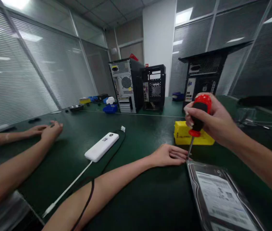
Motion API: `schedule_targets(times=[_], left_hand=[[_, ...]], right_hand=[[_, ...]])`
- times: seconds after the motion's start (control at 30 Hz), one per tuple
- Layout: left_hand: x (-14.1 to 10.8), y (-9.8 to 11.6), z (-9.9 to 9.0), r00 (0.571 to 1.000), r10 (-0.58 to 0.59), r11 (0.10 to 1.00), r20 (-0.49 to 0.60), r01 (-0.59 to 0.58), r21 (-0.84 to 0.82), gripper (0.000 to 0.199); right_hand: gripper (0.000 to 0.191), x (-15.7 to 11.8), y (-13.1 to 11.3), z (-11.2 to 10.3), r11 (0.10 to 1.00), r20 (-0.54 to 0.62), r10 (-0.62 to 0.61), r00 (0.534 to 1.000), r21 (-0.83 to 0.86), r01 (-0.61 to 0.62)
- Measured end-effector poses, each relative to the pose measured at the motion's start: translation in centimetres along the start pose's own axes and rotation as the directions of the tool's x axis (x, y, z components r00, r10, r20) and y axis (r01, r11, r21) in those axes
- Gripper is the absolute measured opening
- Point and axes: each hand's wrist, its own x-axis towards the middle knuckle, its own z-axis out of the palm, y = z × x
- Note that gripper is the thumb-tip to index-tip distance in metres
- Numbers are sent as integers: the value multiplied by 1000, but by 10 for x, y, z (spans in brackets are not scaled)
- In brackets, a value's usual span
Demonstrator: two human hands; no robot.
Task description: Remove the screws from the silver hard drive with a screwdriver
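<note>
On white power bank (101, 147): "S1".

left hand (168, 155): flat, palm down, fingers stretched out toward the right, forearm reaching in from lower left | right hand (213, 120): raised above the left fingertips, fist closed round a grip, thumb on top, forearm coming in from the right

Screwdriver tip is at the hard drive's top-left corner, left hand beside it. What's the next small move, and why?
Probably seat the tip squarely and turn: the right hand holds the screwdriver nearly upright, its tip at the hard drive corner, the left hand lying flat beside it. The screw itself isn't visible.
</note>
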Motion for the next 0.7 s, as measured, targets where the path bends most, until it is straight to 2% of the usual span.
schedule_targets(times=[0.07,0.17,0.23,0.33,0.43,0.53,0.63,0.7], left_hand=[[1,-1,0,1000,6,1000,-6,-6,-2,46],[2,-1,1,1000,10,1000,-13,-10,1,45],[3,0,1,1000,12,1000,-9,-12,1,44],[5,2,2,1000,15,1000,-14,-15,6,42],[7,1,1,1000,18,1000,-23,-18,13,41],[10,-1,0,999,15,1000,-31,-15,20,42],[11,-2,0,999,15,999,-31,-14,28,41],[11,-2,1,999,15,999,-37,-14,33,40]], right_hand=[[35,-1,-2,-1,995,41,21,999,93,-25],[34,-3,-5,-3,984,100,45,994,168,-61],[33,-3,-5,-5,985,115,61,991,153,-78],[29,-1,-3,-8,997,56,23,998,76,-27],[36,2,1,-11,999,34,-24,999,33,23],[38,4,0,-14,996,76,-9,997,86,3],[31,4,-4,-16,984,169,49,984,162,-77],[30,3,-7,-17,983,179,66,982,156,-94]])
